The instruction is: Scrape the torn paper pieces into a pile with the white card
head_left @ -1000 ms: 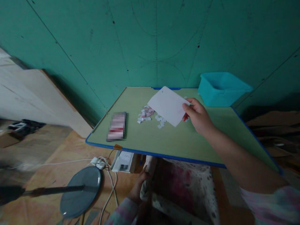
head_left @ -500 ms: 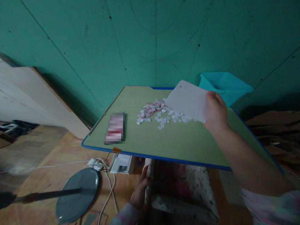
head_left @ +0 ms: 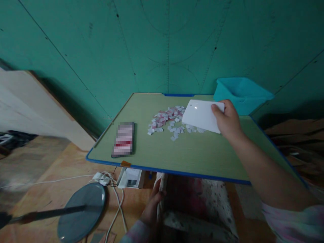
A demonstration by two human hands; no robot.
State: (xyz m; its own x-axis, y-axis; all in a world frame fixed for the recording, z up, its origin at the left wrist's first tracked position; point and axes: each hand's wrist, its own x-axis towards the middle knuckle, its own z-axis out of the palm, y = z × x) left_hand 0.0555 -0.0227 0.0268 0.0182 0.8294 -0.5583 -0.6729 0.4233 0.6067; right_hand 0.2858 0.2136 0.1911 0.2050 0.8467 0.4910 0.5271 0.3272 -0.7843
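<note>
White card (head_left: 201, 116), over the table (head_left: 157, 153), is beyond the left hand (head_left: 152, 206), whose fingers curl round a pale bar (head_left: 164, 180) below the table's front edge. The right hand (head_left: 228, 120) pinches the card's end; paper scraps (head_left: 165, 117) lie mid-table, a turquoise bin (head_left: 243, 104) at the table's far right corner.

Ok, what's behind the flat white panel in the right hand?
Small white and pink paper-like scraps show past the left and lower edges of the flat white panel, on the pale green tabletop; what lies directly behind it is covered.
</note>
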